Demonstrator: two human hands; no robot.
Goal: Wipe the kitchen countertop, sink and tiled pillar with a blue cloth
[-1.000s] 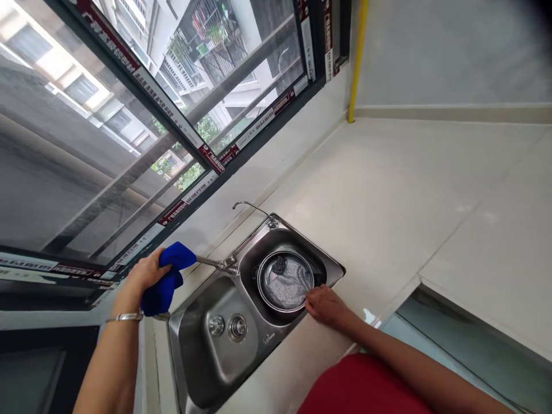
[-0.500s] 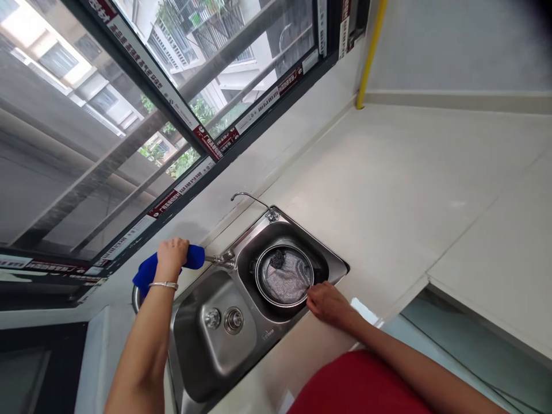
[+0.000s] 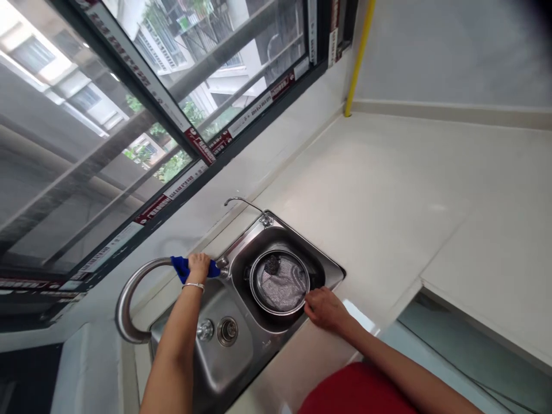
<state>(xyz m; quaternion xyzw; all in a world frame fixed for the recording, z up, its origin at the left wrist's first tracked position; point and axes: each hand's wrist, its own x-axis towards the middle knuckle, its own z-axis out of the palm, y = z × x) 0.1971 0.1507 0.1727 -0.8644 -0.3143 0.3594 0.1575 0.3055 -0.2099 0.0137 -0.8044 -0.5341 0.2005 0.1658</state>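
My left hand is closed around a blue cloth, which is wrapped about the lower part of the curved metal faucet. A silver bangle sits on that wrist. My right hand is curled closed at the front edge of the right-hand basin, its fingertips beside the rim of a round pot. What those fingers hold, if anything, is hidden. Within the pot are water, a dark scouring pad and a greyish mesh-like item that I cannot identify.
The double steel sink is set in a white counter. A thin second spout rises behind the right basin. Two drain fittings show in the left basin. Windows line the wall, and a yellow pipe stands in the corner.
My left hand and the blue cloth have slid along the faucet toward its base, baring the curved end. My right hand stays by the pot. The view has shifted slightly.
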